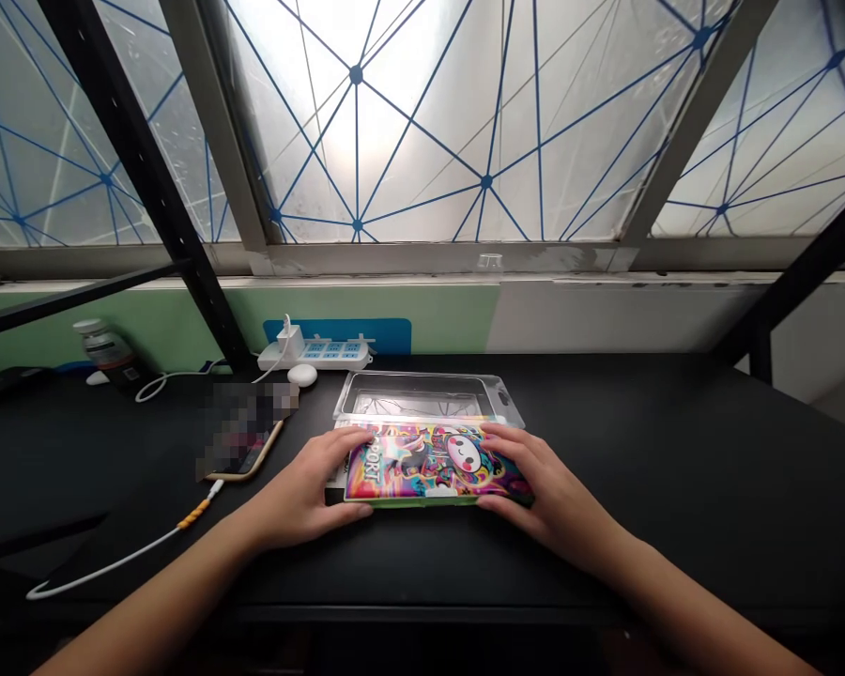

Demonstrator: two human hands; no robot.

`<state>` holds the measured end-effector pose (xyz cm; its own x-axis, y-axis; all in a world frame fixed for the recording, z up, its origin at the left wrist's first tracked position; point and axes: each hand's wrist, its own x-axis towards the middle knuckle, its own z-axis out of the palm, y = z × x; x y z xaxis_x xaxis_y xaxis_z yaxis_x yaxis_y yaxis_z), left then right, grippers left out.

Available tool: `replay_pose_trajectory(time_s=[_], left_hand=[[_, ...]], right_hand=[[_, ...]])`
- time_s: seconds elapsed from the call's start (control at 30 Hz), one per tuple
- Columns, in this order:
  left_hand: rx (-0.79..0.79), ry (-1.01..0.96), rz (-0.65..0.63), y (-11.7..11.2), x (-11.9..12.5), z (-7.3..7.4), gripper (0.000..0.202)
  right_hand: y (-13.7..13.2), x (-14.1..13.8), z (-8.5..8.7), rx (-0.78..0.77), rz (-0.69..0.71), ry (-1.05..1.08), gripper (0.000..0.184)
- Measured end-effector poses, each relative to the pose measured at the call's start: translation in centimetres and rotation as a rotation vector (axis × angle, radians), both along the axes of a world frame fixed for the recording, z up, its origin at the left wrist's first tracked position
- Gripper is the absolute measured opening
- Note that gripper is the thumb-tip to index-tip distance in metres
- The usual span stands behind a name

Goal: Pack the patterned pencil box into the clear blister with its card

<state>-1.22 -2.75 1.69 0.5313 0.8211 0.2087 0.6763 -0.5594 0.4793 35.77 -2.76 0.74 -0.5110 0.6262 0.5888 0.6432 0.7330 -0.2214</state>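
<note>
A flat, brightly printed box [422, 462] with a round cartoon face and green lower edge lies on the black desk. My left hand [324, 483] grips its left end, thumb along the near edge and fingers over the top. On the other end, my right hand [528, 469] has its fingers across the print and its thumb at the near edge. Just behind the box sits a clear plastic tray-like package [422, 380], its front part hidden by the box. A strip of white-and-black card [335, 477] shows beside my left fingers.
On the left, a phone [253, 451] is plugged into a white cable [113, 568]. A white power strip [334, 353] with a charger lies against the wall, near a small white round case [302, 376]. Farther left stands a dark bottle [113, 357]. Black frame posts [183, 239] rise at both sides.
</note>
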Motion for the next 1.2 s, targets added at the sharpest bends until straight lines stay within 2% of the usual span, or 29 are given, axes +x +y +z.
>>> replay_pose_trajectory(time_s=[0.07, 0.13, 0.33, 0.4, 0.47, 0.53, 0.63, 0.73, 0.87, 1.07, 1.2], left_hand=[[-0.029, -0.035, 0.047, 0.2, -0.1, -0.2, 0.078], [-0.057, -0.083, 0.080, 0.5, -0.1, -0.3, 0.086], [-0.110, -0.152, 0.108, 1.1, -0.2, -0.8, 0.105], [-0.110, -0.135, 0.115, 1.2, -0.2, -0.9, 0.108], [-0.101, -0.119, 0.115, 1.1, -0.1, -0.9, 0.112], [-0.095, -0.118, 0.099, 1.0, -0.1, -0.7, 0.115], [-0.100, -0.109, 0.077, 1.0, -0.2, -0.5, 0.120], [-0.100, -0.102, 0.086, 1.0, -0.4, -0.5, 0.119], [-0.043, -0.151, 0.108, 1.1, -0.3, -1.0, 0.112], [0.009, -0.153, 0.080, 0.7, 0.2, -1.2, 0.112], [0.036, -0.180, 0.089, 0.6, 0.4, -1.3, 0.111]], right_hand=[[0.4, 0.5, -0.2, -0.089, -0.036, 0.018, 0.060], [0.8, 1.0, -0.3, -0.149, -0.047, 0.023, 0.062], [1.8, 1.7, 1.5, -0.218, -0.008, -0.004, 0.039], [2.6, 1.5, 2.1, -0.266, -0.073, 0.066, 0.031], [3.8, 1.3, 2.3, -0.326, -0.174, 0.186, 0.034], [5.1, 1.0, 2.0, -0.377, -0.247, 0.345, 0.037], [6.6, 0.8, 1.0, -0.404, -0.274, 0.509, 0.039], [6.8, 1.0, 0.5, -0.354, -0.260, 0.422, 0.039], [6.1, 1.4, 0.6, -0.208, -0.232, 0.216, 0.045], [5.3, 2.0, 0.5, -0.084, -0.158, 0.006, 0.079], [4.4, 1.8, 0.9, -0.031, -0.128, -0.059, 0.092]])
